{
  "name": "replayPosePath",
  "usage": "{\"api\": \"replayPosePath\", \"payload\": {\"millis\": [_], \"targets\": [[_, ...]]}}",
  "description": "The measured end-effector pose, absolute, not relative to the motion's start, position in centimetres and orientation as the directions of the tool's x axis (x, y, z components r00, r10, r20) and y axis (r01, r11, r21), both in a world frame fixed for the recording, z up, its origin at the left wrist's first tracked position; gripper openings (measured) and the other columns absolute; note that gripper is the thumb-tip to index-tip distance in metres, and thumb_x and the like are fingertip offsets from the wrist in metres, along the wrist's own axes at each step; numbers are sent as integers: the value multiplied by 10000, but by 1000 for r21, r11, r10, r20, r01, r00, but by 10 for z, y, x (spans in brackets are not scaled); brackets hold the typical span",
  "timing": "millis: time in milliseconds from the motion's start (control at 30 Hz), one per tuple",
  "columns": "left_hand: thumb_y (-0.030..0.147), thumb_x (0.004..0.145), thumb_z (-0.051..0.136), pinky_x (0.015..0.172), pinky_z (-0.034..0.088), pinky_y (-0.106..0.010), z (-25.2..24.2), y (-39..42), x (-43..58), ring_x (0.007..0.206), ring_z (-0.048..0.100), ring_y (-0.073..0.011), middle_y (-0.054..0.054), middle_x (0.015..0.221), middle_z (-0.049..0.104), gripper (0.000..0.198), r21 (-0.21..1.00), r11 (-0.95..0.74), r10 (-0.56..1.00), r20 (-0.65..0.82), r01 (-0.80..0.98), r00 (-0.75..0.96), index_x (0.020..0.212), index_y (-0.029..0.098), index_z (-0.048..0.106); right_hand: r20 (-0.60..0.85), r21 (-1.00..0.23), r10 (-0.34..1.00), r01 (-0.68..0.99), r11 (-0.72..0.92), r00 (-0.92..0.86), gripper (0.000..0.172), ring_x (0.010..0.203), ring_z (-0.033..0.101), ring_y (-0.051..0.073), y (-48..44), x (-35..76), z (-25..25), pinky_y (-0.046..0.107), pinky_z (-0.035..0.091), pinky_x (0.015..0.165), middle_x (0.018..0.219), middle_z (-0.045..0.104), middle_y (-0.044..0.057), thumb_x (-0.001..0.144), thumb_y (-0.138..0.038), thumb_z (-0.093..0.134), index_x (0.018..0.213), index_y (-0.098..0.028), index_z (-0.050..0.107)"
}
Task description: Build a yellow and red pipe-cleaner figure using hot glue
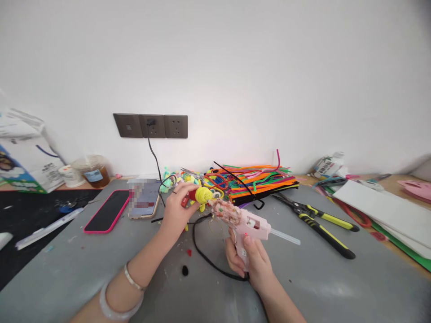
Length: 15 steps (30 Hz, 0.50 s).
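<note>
My right hand is wrapped round the handle of a pink glue gun, with a clear glue stick poking out of its back. Its nozzle end, crusted with dried glue, points left and meets or nearly meets a yellow coiled piece. That piece, with a red part at its left end, is pinched in the fingers of my left hand. A black cord runs from the gun's handle and curves over the grey mat.
Colourful pipe cleaners lie in a pile behind my hands. Yellow-black pliers rest at the right, near white boards. Two phones, one pink-edged, lie at the left, before a drink cup. A wall socket holds a plug.
</note>
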<state>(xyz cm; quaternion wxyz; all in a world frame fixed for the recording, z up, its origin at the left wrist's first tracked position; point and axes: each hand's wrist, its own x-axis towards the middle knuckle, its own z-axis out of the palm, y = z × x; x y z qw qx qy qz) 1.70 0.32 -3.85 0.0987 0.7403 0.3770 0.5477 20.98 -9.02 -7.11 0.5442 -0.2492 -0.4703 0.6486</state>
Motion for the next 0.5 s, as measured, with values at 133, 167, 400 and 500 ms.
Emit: {"api": "replayPosePath", "payload": {"millis": [133, 167, 400, 500], "targets": [[132, 818, 699, 985, 547, -423, -38, 3, 18, 1054, 704, -248, -88, 1084, 745, 245, 547, -704, 655, 746, 454, 116, 1051, 208, 695, 210, -867, 937, -495, 47, -279, 456, 342, 234, 43, -90, 210, -71, 169, 204, 357, 485, 376, -116, 916, -667, 543, 823, -223, 501], [138, 821, 699, 985, 547, -422, -38, 2, 18, 1053, 704, -248, -90, 1084, 744, 241, 547, -703, 655, 746, 455, 116, 1052, 207, 693, 204, -864, 942, -501, 45, -267, 449, 343, 232, 43, -90, 210, -70, 166, 205, 359, 486, 381, -117, 913, -666, 548, 861, -221, 521], [139, 807, 713, 980, 547, -414, -37, 1, 16, 1055, 703, -252, -93, 1081, 743, 255, 542, -703, 656, 745, 461, 123, 1053, 202, 690, 216, -835, 944, -548, 45, -251, 430, 343, 213, 42, -90, 211, -66, 157, 191, 356, 475, 380, -123, 922, -649, 543, 954, -221, 558], [152, 821, 708, 967, 552, -405, -36, 0, 17, 1056, 703, -250, -91, 1076, 743, 237, 536, -712, 647, 752, 454, 126, 1052, 204, 692, 232, -838, 938, -543, 59, -256, 427, 335, 203, 43, -89, 211, -71, 163, 180, 338, 480, 392, -121, 930, -644, 535, 967, -220, 555]]}}
